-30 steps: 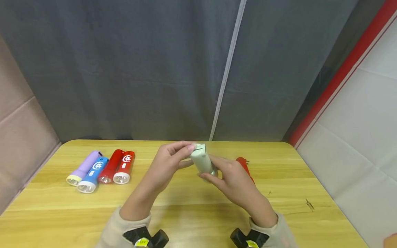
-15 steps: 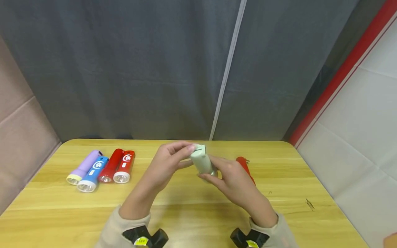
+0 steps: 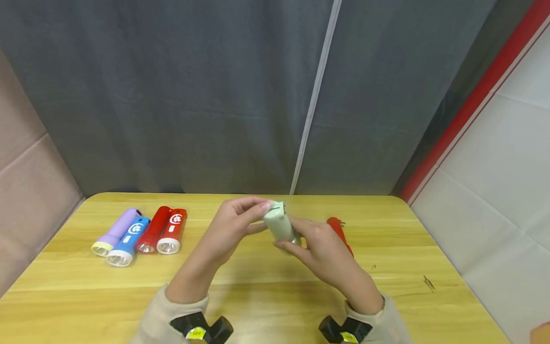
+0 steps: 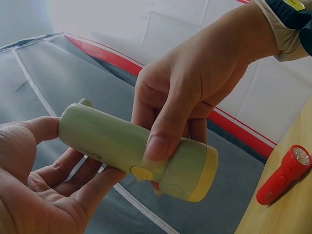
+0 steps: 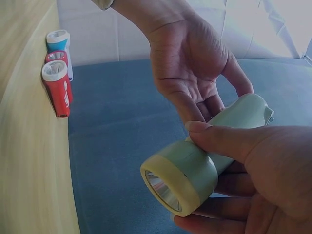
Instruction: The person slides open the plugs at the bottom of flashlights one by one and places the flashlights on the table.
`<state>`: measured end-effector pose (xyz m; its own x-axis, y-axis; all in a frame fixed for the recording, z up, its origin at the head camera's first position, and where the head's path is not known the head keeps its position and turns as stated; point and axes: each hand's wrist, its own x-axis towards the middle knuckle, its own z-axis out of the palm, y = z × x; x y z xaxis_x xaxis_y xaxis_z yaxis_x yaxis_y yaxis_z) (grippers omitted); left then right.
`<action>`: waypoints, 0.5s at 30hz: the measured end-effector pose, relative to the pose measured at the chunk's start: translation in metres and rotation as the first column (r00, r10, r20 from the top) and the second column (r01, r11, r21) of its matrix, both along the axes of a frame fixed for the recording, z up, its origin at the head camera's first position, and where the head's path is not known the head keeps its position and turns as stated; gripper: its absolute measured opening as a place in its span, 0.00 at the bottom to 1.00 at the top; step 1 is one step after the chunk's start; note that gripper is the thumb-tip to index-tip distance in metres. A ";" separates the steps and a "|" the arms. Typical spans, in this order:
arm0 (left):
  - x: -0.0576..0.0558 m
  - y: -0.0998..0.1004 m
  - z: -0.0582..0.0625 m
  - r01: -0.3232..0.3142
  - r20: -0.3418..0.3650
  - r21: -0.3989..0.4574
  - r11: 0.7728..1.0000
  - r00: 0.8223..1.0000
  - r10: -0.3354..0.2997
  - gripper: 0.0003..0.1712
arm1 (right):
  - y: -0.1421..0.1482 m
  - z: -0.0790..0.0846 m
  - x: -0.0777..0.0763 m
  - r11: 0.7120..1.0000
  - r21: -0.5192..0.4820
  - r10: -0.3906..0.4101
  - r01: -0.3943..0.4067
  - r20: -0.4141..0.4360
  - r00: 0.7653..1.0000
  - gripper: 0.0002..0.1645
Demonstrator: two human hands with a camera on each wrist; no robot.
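A pale green flashlight (image 3: 279,226) is held up above the table between both hands, its lens end low and toward the right hand. My right hand (image 3: 327,253) grips it near the head, with the thumb over the side by a yellow button (image 4: 142,173) in the left wrist view. At the tail end, my left hand (image 3: 223,231) pinches it between thumb and fingers. Its yellow-rimmed lens (image 5: 163,190) faces the right wrist camera. A small flap or prong shows at the tail end (image 5: 269,115) in the right wrist view.
On the wooden table (image 3: 240,306), a purple flashlight (image 3: 120,229), a blue one (image 3: 130,241) and two red ones lie side by side at the left. Another red flashlight (image 3: 339,234) lies partly hidden behind the right hand. A grey curtain (image 3: 193,105) hangs behind.
Both hands and the green flashlight keep nearly the same place. At its tail end, a small dark part at the right edge sticks out slightly more than before.
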<state>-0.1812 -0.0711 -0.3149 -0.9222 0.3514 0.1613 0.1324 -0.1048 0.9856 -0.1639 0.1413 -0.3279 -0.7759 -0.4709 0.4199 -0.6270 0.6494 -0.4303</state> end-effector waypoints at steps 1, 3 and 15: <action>0.000 0.000 0.000 -0.001 0.000 0.000 1.000 1.000 0.001 0.20 | 0.000 0.000 0.000 1.000 0.000 0.000 0.000 0.000 1.000 0.27; 0.000 0.000 0.001 -0.002 0.000 0.001 1.000 1.000 0.002 0.20 | 0.000 0.000 0.000 1.000 -0.001 0.002 -0.002 0.001 1.000 0.27; 0.001 0.001 0.000 -0.021 0.015 -0.006 1.000 1.000 0.021 0.20 | -0.001 -0.001 -0.001 1.000 0.004 0.012 -0.012 0.018 1.000 0.25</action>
